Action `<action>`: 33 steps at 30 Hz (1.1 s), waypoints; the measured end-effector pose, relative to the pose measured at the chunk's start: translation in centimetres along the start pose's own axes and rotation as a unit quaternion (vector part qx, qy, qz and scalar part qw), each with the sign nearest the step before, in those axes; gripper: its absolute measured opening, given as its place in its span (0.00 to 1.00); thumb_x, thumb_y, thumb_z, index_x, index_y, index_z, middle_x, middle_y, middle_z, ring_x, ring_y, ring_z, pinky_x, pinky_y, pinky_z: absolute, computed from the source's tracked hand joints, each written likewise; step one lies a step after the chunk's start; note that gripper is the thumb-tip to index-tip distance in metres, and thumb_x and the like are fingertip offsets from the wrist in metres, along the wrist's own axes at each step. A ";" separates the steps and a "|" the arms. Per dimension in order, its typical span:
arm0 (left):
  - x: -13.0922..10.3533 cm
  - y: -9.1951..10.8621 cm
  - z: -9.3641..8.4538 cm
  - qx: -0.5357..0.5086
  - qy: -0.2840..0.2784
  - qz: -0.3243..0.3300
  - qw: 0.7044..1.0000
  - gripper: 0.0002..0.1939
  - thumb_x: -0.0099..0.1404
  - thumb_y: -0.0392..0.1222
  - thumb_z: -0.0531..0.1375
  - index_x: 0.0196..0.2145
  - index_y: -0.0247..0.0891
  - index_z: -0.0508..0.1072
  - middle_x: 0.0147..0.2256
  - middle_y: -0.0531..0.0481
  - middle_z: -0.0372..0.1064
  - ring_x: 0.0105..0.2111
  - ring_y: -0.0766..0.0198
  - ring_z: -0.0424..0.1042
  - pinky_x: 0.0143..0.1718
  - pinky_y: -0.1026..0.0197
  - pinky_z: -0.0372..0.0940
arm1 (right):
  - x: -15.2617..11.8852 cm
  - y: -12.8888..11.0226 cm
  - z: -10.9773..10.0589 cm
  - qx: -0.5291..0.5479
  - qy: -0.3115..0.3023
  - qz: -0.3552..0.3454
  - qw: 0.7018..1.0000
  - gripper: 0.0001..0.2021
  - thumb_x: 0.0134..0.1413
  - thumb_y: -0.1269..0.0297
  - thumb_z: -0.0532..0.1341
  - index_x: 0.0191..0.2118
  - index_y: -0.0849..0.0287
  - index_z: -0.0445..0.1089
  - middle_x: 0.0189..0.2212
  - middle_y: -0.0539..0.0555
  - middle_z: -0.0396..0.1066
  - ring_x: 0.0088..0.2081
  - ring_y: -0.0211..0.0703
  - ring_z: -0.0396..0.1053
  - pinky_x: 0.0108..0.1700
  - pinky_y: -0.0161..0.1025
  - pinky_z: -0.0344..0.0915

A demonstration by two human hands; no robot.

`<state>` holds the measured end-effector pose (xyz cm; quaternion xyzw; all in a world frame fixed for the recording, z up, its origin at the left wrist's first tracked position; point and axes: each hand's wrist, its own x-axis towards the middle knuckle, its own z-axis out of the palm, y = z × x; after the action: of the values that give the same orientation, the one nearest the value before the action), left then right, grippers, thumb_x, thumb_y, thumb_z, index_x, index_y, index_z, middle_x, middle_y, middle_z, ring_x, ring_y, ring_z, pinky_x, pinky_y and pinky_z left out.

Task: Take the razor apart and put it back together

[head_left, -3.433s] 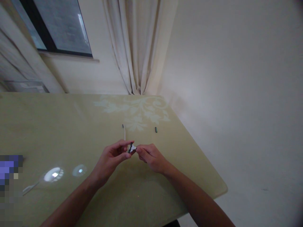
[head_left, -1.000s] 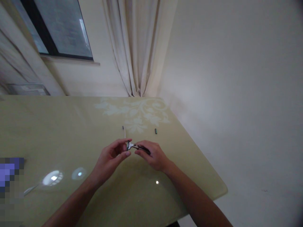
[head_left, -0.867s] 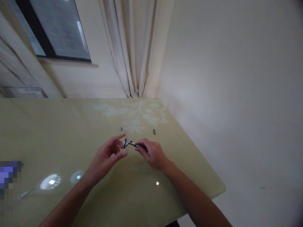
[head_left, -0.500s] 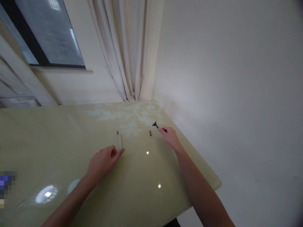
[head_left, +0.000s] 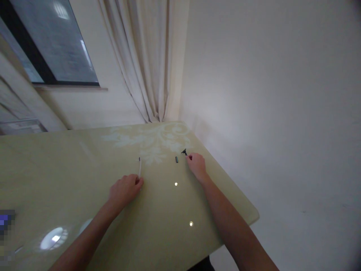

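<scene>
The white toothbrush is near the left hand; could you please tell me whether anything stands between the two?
Nothing visible does: the left hand covers the near end of the white toothbrush, though whether it is gripped is hidden. The small dark cartridge lies off to the right, near the razor in the right hand.

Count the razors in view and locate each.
1. The black razor, partly hidden in the right grip, is just right of the small dark piece on the table. Others may be hidden under the pixelation at far left.
</scene>
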<state>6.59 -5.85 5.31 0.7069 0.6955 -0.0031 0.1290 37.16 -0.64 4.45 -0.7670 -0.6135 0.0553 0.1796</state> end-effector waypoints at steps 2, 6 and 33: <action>-0.2 0.0 0.3 -0.021 0.023 0.013 0.999 0.23 0.72 0.53 0.47 0.29 0.40 0.74 0.33 0.39 0.77 0.34 0.48 0.76 0.32 0.55 0.55 | -0.1 -0.3 0.2 -0.015 0.001 0.001 1.000 0.16 0.69 0.60 0.58 0.43 0.61 0.84 0.43 0.65 0.82 0.45 0.53 0.78 0.45 0.40 0.68; -0.5 0.4 1.2 -0.111 0.051 0.089 0.988 0.24 0.71 0.56 0.48 0.24 0.40 0.69 0.26 0.46 0.72 0.27 0.57 0.70 0.30 0.58 0.51 | -0.3 -0.8 0.5 -0.060 0.009 0.030 0.998 0.17 0.70 0.58 0.57 0.45 0.62 0.83 0.43 0.67 0.80 0.44 0.55 0.78 0.43 0.41 0.68; 9.9 11.9 1.9 -0.151 0.070 0.153 0.974 0.26 0.57 0.55 0.71 0.53 0.48 0.81 0.53 0.38 0.73 0.57 0.38 0.69 0.55 0.40 0.61 | -1.7 -3.0 0.2 0.670 -0.075 0.054 0.736 0.27 0.54 0.34 0.62 0.27 0.55 0.61 0.14 0.39 0.51 0.14 0.29 0.43 0.16 0.31 0.39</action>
<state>18.99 3.51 3.76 0.7757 0.5788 0.1715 0.1840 33.92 -1.69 5.02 -0.4734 -0.3868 0.5189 0.5976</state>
